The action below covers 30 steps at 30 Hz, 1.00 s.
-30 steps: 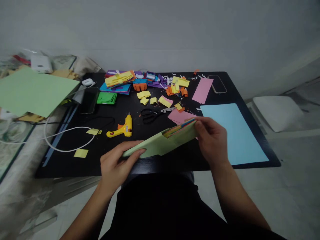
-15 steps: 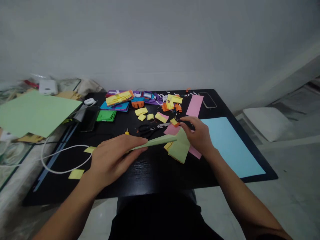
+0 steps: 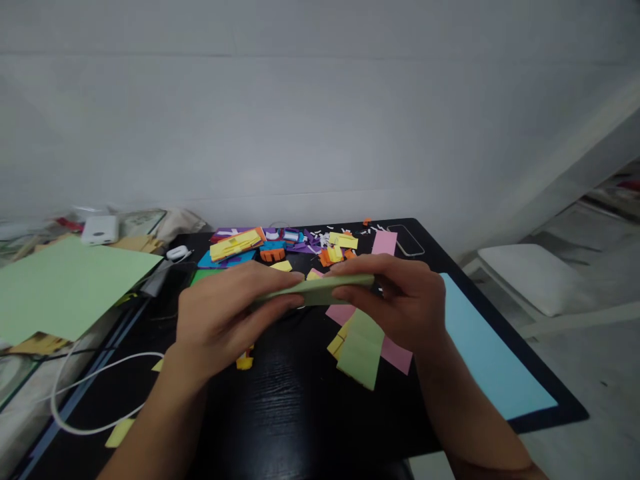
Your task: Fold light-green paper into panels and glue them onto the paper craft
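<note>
A folded piece of light green paper [image 3: 320, 291] is held above the table, seen nearly edge-on. My left hand [image 3: 227, 313] pinches its left end between thumb and fingers. At its right end, my right hand [image 3: 395, 297] is closed on it too, thumb below and fingers on top. Below my right hand lie another green paper piece [image 3: 363, 353], a yellow piece [image 3: 339, 343] partly under it, and pink paper [image 3: 397, 355]. A small yellow-tipped object [image 3: 245, 361] sits near my left wrist. The scissors seen earlier are mostly hidden behind my hands.
Folded yellow paper [image 3: 235, 245], an orange piece [image 3: 273, 255] and white scraps lie along the table's back. A light blue sheet [image 3: 495, 360] covers the right side. To the left are a white cable [image 3: 75, 430], a large green sheet [image 3: 65, 287] and a white stool [image 3: 530, 277] stands right.
My right hand has left the small yellow and orange piece near the scissors and moved left and closer, taking the green paper's right end. The view has tilted up.
</note>
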Tool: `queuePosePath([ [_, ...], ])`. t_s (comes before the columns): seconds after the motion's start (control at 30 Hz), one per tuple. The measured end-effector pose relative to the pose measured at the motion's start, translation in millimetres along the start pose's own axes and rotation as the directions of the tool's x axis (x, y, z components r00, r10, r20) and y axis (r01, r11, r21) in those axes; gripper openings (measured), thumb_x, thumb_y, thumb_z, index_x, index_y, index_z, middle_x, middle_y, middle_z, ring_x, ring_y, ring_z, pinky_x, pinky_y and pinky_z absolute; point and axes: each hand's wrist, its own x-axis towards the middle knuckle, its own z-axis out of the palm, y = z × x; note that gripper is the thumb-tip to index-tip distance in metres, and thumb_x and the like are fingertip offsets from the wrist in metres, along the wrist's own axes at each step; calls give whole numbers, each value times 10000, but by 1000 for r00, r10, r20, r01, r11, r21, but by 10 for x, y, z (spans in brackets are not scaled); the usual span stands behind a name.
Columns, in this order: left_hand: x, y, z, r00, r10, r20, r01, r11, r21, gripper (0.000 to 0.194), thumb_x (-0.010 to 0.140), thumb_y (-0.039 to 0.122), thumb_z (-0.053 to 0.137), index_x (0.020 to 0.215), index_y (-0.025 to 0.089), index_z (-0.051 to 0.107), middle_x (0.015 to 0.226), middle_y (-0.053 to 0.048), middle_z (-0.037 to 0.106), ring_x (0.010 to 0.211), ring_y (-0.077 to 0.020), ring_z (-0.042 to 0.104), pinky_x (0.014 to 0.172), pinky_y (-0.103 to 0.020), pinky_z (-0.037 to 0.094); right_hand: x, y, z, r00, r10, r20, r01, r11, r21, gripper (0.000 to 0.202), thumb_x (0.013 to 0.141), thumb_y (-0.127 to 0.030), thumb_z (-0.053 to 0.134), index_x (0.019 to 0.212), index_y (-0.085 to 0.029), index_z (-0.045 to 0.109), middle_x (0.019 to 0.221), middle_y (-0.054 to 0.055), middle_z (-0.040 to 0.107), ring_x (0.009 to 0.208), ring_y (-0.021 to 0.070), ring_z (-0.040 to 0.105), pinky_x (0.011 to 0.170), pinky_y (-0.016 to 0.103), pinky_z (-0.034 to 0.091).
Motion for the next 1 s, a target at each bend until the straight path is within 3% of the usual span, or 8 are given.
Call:
queuePosePath([
  [0.23, -64, -50, -24, 999, 34, -38, -35, 999, -17, 406, 894, 136, 812, 1264, 291, 753, 960, 19, 824, 814, -148, 788, 726, -262, 654, -52, 17, -20, 999, 16, -36, -17, 1000, -24, 145, 878, -275, 870, 988, -355, 822, 904, -65, 845, 723, 151, 776, 695, 291, 648],
  [0.6, -104, -33, -38, 997, 69, -19, -69, 997, -15, 467, 904, 99, 785, 1317, 309, 726, 985, 30, 836, 823, -155, 803, 746, -277, 678, -64, 21, 36, 996, -91, -5, 91, 996, 1, 277, 868, -196, 869, 1065, -386, 825, 924, -69, 846, 749, 149, 792, 697, 285, 664],
  [1.0, -113, -34, -83, 997, 30, -74, -29, 999, 20, 340, 899, 95, 792, 1178, 288, 782, 961, 24, 832, 828, -151, 801, 761, -282, 686, -64, 7, 32, 998, -22, -66, 23, 1000, 12, 269, 842, -192, 888, 1003, -403, 849, 890, -78, 845, 691, 152, 781, 683, 290, 675],
])
